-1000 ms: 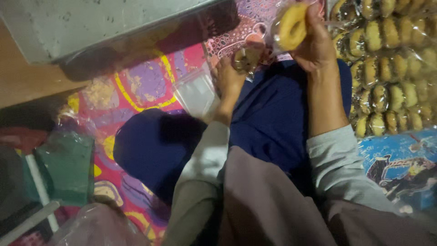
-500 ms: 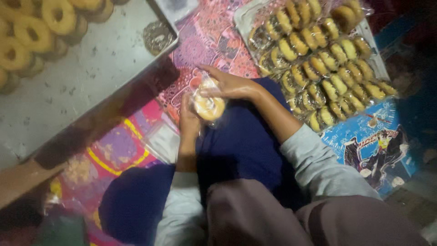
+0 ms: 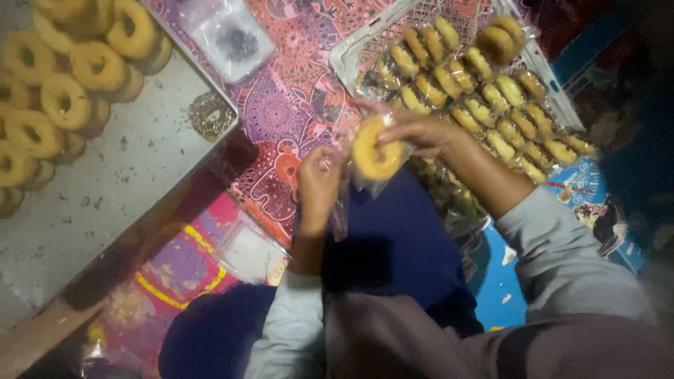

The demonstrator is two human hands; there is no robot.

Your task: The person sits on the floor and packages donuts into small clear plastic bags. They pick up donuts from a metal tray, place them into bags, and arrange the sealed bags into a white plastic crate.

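Doughnut [image 3: 374, 153] sits pinched in my right hand [image 3: 420, 133], ring face-on to me, half inside a clear plastic bag [image 3: 345, 203]. My left hand [image 3: 317, 184] is just left of the doughnut, gripping the bag's edge. Right of the doughnut is the white tray [image 3: 344, 60] of already bagged ones.

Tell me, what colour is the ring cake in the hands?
Golden yellow ring cake, seen best in the head view.

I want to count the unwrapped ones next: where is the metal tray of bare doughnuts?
In the head view the metal tray fills the upper left, its doughnuts piled in its far corner, left of the left hand.
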